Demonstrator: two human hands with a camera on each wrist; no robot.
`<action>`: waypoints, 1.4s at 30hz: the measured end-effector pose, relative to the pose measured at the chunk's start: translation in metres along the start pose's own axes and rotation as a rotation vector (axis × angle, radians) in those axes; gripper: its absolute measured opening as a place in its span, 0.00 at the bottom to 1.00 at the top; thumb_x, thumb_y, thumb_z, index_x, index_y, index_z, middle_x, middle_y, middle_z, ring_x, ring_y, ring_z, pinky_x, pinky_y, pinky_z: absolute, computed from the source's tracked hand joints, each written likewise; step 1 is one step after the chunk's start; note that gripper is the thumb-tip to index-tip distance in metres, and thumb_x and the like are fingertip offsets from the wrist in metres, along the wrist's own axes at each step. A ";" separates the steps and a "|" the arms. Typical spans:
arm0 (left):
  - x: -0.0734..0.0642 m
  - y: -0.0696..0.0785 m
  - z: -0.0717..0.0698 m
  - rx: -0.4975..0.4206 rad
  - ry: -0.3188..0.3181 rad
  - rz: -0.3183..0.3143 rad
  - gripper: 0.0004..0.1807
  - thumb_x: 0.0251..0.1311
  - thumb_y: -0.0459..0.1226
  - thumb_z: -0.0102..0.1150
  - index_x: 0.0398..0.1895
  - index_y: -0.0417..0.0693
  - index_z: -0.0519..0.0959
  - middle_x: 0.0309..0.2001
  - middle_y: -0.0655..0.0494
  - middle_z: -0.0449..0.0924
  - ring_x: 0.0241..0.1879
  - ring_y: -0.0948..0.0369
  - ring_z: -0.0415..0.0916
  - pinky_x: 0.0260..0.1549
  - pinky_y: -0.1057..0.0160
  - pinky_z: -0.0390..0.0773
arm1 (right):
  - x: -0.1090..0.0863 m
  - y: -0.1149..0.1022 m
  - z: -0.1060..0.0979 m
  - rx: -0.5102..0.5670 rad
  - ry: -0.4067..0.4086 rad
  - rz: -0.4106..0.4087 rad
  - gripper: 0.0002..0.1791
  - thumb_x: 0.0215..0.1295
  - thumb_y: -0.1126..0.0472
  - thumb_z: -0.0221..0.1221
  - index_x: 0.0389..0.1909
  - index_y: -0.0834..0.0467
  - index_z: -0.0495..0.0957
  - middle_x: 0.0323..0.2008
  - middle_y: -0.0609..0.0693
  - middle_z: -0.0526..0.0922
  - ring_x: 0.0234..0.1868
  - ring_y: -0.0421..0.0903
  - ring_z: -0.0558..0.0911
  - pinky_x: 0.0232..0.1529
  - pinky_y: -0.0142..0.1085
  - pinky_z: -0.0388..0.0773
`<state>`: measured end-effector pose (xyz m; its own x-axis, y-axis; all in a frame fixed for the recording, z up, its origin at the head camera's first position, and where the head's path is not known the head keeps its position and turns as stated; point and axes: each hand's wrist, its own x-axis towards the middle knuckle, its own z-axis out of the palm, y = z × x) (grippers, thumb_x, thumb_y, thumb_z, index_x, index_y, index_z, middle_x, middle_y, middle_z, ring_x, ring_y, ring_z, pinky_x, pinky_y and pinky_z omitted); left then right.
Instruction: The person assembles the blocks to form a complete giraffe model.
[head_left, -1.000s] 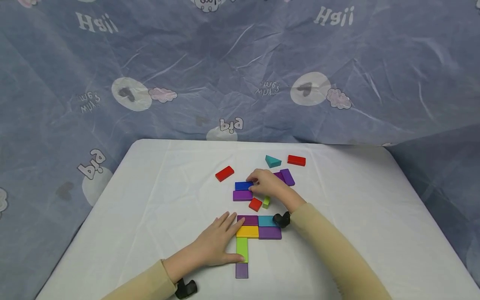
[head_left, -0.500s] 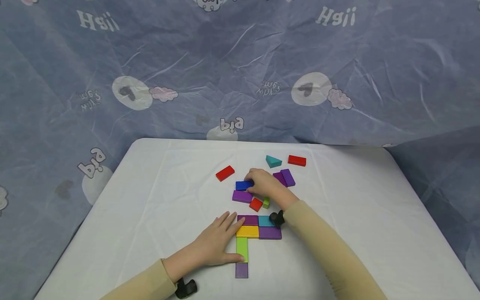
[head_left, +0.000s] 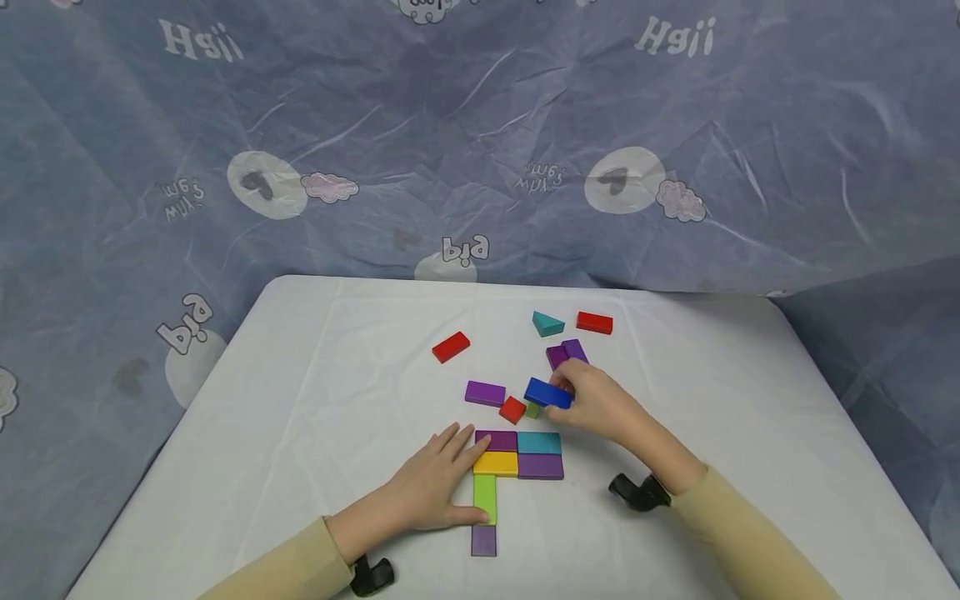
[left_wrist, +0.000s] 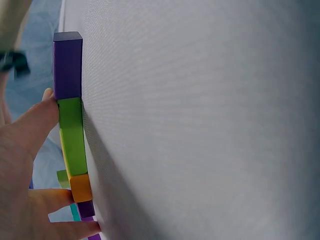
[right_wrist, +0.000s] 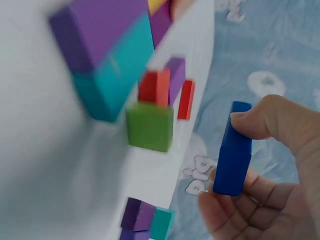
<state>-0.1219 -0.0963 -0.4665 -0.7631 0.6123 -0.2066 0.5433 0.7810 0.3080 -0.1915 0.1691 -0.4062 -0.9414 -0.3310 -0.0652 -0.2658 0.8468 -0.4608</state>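
Note:
My right hand (head_left: 603,404) pinches a blue rectangular block (head_left: 547,393) between thumb and fingers, lifted off the table. In the right wrist view the thumb presses one face of the blue block (right_wrist: 234,155), with fingers behind it. My left hand (head_left: 427,485) lies with fingers spread against a flat row of blocks. Its thumb touches the lime block (head_left: 484,498), and fingertips touch the yellow block (head_left: 497,464) and the dark purple block (head_left: 501,442). A teal block (head_left: 538,442) and purple blocks join the same arrangement, one purple block (head_left: 483,542) at its near end.
Beyond the arrangement lie a purple block (head_left: 485,393), a small red block (head_left: 512,409) and a small green block (head_left: 532,410). Farther back are red blocks (head_left: 451,347), a teal triangular block (head_left: 548,323) and two purple blocks (head_left: 557,357). All rest on the white table (head_left: 337,375).
My right hand has picked up the blue block from behind the purple one and carried it rightward and nearer. The purple block there shifted slightly. My left hand has stayed put.

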 end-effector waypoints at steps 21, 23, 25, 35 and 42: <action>-0.001 0.001 0.002 0.012 0.006 0.004 0.54 0.54 0.70 0.55 0.79 0.56 0.51 0.78 0.46 0.51 0.77 0.45 0.49 0.70 0.41 0.61 | -0.116 -0.002 0.062 0.016 -0.086 0.023 0.30 0.43 0.49 0.77 0.46 0.56 0.76 0.35 0.42 0.72 0.28 0.33 0.68 0.29 0.25 0.73; -0.001 0.001 0.001 0.011 0.005 0.004 0.54 0.54 0.70 0.55 0.79 0.56 0.51 0.78 0.46 0.51 0.77 0.45 0.49 0.70 0.41 0.61 | -0.119 -0.002 0.060 0.041 -0.120 -0.035 0.36 0.44 0.48 0.77 0.53 0.58 0.75 0.38 0.44 0.70 0.27 0.31 0.67 0.27 0.24 0.70; -0.001 0.000 0.001 0.009 0.004 0.005 0.54 0.54 0.70 0.55 0.79 0.56 0.51 0.78 0.46 0.52 0.76 0.45 0.49 0.70 0.41 0.61 | -0.120 -0.001 0.059 0.052 -0.156 -0.081 0.40 0.44 0.48 0.77 0.58 0.58 0.74 0.39 0.45 0.68 0.26 0.30 0.66 0.26 0.23 0.68; -0.001 -0.002 0.001 0.008 0.021 0.017 0.54 0.54 0.70 0.54 0.79 0.55 0.51 0.78 0.46 0.51 0.76 0.45 0.49 0.69 0.40 0.61 | -0.114 0.001 0.063 -0.051 -0.074 -0.095 0.38 0.41 0.46 0.78 0.53 0.56 0.75 0.39 0.44 0.66 0.28 0.31 0.65 0.25 0.23 0.67; 0.000 -0.002 0.002 0.009 0.025 0.013 0.55 0.53 0.71 0.54 0.79 0.56 0.51 0.78 0.46 0.51 0.77 0.45 0.49 0.69 0.41 0.61 | -0.110 0.000 0.063 -0.059 -0.044 -0.087 0.38 0.40 0.44 0.77 0.52 0.56 0.75 0.38 0.43 0.66 0.28 0.31 0.65 0.25 0.23 0.67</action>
<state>-0.1217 -0.0975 -0.4688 -0.7642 0.6195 -0.1794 0.5566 0.7741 0.3018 -0.0747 0.1793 -0.4550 -0.9045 -0.4213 -0.0666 -0.3593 0.8368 -0.4132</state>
